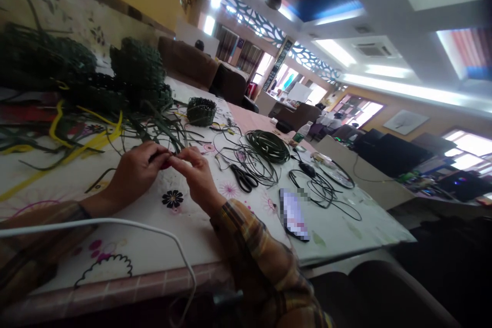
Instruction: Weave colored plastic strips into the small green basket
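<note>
My left hand [140,171] and my right hand [198,177] meet over the table, fingertips pinched together. Between them is something small and dark, with a reddish patch, mostly hidden by the fingers. Just beyond the hands, dark green strips [169,130] fan out; whether any of them runs into my grip I cannot tell. A small dark green woven basket [201,111] stands behind the hands. Black-handled scissors [245,178] lie to the right of my right hand, beside a coil of dark green strip [268,146].
Larger dark green woven pieces [138,69] are heaped at the back left, near yellow strips [90,144]. A white cable [154,229] crosses in front of my forearms. To the right lie a phone [294,215], loose black cable [319,187] and a bottle [302,132].
</note>
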{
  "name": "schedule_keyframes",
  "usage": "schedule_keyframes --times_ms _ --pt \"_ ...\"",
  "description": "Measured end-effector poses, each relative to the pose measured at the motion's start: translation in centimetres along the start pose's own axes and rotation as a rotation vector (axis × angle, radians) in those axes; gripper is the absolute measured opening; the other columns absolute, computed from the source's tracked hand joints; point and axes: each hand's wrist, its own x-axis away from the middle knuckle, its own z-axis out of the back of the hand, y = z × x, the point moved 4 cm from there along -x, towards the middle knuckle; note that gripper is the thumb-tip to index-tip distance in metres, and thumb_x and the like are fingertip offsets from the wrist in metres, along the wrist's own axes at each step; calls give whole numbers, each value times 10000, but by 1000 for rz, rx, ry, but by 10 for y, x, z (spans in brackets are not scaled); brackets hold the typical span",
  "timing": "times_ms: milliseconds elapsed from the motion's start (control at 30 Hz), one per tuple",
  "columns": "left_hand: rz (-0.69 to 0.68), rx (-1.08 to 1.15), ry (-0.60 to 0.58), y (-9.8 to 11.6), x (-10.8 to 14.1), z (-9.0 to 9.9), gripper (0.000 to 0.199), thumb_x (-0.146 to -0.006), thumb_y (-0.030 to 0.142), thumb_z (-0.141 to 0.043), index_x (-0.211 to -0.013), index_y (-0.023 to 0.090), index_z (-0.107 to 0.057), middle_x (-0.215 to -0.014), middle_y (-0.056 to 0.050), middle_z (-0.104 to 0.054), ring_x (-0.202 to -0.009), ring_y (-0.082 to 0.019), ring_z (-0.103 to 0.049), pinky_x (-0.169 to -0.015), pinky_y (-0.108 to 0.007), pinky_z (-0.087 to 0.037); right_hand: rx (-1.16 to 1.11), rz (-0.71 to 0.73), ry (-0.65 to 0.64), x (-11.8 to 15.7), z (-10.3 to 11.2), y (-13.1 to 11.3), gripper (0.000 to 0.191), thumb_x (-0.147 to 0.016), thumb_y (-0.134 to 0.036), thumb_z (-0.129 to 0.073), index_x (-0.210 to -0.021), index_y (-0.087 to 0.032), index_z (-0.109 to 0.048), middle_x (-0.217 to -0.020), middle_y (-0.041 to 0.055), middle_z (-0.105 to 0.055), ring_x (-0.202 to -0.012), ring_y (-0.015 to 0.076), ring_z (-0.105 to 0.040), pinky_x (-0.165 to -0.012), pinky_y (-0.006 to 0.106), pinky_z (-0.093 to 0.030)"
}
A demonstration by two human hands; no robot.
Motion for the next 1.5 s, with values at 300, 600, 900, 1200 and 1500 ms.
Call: schedule_keyframes --times_ms 300,600,900,1200,1500 --pt "79 41 61 -10 -2 8 344 -901 497 -551 -906 208 -735 -884 -44 -743 -819 -224 -666 -851 -336 -516 -85 224 55 -4 17 -7 418 -1046 -505 -577 -774 -212 -696 -960 56 -744 -916 172 -677 -881 304 -548" --pt "22 66 37 1 0 7 358 -911 498 -543 -877 200 -739 -833 -50 -727 -769 -219 -659 -776 -327 -511 449 284 40 8 12 -21 290 -1106 -334 -517 -999 -214 -758 -973 61 -799 -926 184 -717 -903 306 -525" --pt "54 84 -87 -9 -4 7 354 -874 510 -560 -838 211 -747 -824 -37 -726 -742 -211 -651 -726 -312 -486 497 444 -128 7 6 -17 250 -1093 -286 -522 -1031 -203 -749 -1046 84 -819 -946 190 -743 -925 317 -550" --pt "11 120 -47 3 -2 10 434 -912 522 -581 -647 205 -714 -643 -14 -643 -597 -152 -578 -595 -284 -412 154 264 -138 9 7 -8 355 -1136 -405 -413 -1045 -213 -697 -946 42 -766 -854 144 -736 -820 265 -584" --pt "91 150 -6 0 -2 11 463 -836 557 -597 -544 200 -634 -583 7 -591 -546 -123 -500 -554 -264 -376 941 376 69 11 5 -19 292 -1111 -217 -432 -1208 -197 -706 -1020 78 -659 -908 171 -633 -745 270 -474"
